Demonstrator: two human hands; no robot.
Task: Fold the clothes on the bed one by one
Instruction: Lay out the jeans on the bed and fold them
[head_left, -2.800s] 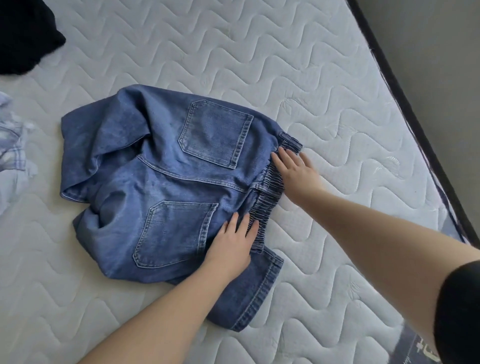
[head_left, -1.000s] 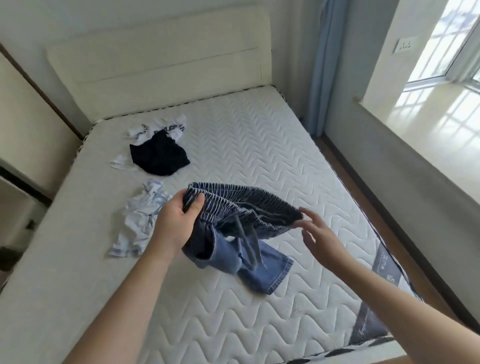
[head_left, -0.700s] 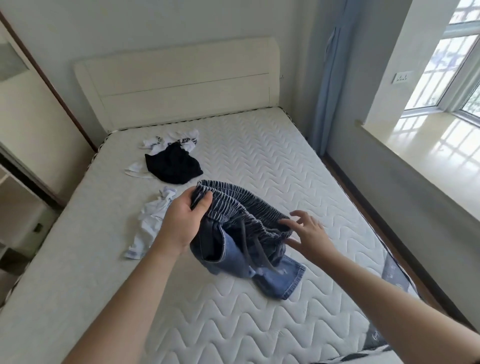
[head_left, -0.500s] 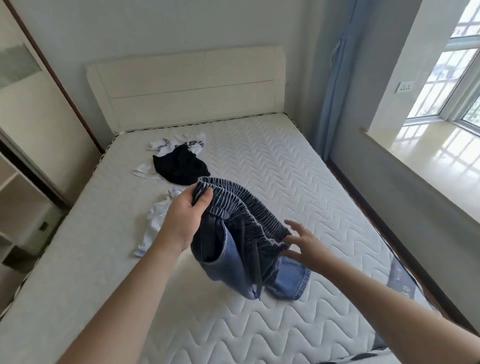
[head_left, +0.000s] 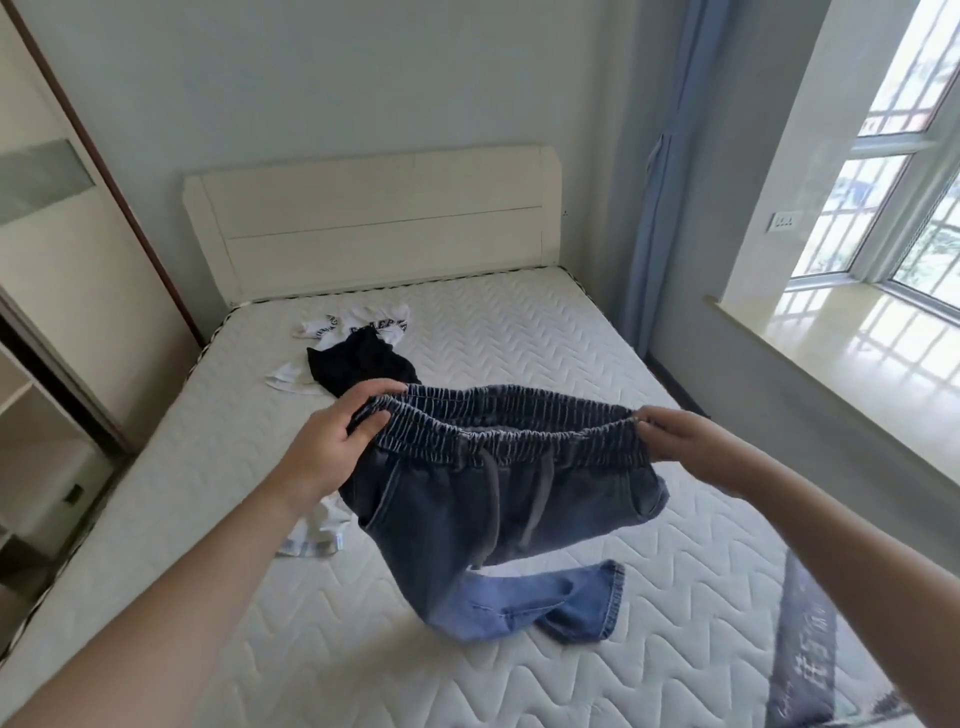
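Blue denim jeans (head_left: 467, 525) with an elastic waistband and drawstrings hang in the air above the white quilted mattress (head_left: 545, 353). My left hand (head_left: 337, 441) grips the left end of the waistband. My right hand (head_left: 675, 436) pinches the right end, and the band is stretched wide between them. The leg ends trail on the mattress below. A black garment (head_left: 358, 364) lies farther back, on top of a white printed garment (head_left: 363, 327). A pale striped garment (head_left: 317, 530) lies partly hidden behind my left arm and the jeans.
A cream headboard (head_left: 374, 218) stands at the far end. A wardrobe with a sliding door (head_left: 62, 291) runs along the left side. On the right are a blue curtain (head_left: 660, 208), a window sill (head_left: 857, 353) and a narrow floor strip beside the bed.
The jeans went from lying on the mattress to being lifted. My right hand took hold of the waistband's right end and both hands pulled it wide and higher.
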